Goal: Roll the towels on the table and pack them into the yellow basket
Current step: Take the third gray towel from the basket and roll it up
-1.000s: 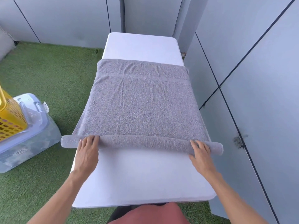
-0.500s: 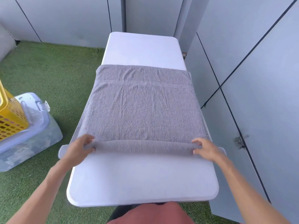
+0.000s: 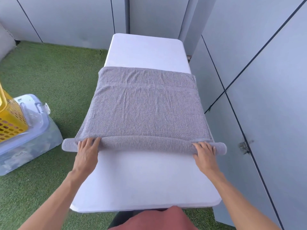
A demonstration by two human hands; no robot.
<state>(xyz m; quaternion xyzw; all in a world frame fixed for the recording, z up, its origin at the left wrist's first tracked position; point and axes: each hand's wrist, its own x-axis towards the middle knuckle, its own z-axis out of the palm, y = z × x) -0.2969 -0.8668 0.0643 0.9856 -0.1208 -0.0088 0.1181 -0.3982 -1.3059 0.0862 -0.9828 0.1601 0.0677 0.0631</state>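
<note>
A grey towel [image 3: 146, 112] lies spread across the white table [image 3: 144, 180]; its near edge is wound into a roll [image 3: 146, 144] that runs across the table, both ends sticking out past the table's sides; the rest of the cloth lies flat beyond the roll, with a woven band near its far edge, and bare table shows past that edge. The left hand [image 3: 87, 149] rests on the roll near its left end, fingers straight and laid flat over the top, gripping nothing; the right hand [image 3: 205, 151] rests the same way near the right end, fingers extended over the roll. Off to the left, on the green turf [image 3: 54, 75], a yellow basket [image 3: 10, 123] with a perforated wall sits on top of a clear bin [image 3: 31, 143], well apart from the table and cut off by the frame edge. Grey panelled walls [image 3: 259, 80] stand behind and to the right of the table.
</note>
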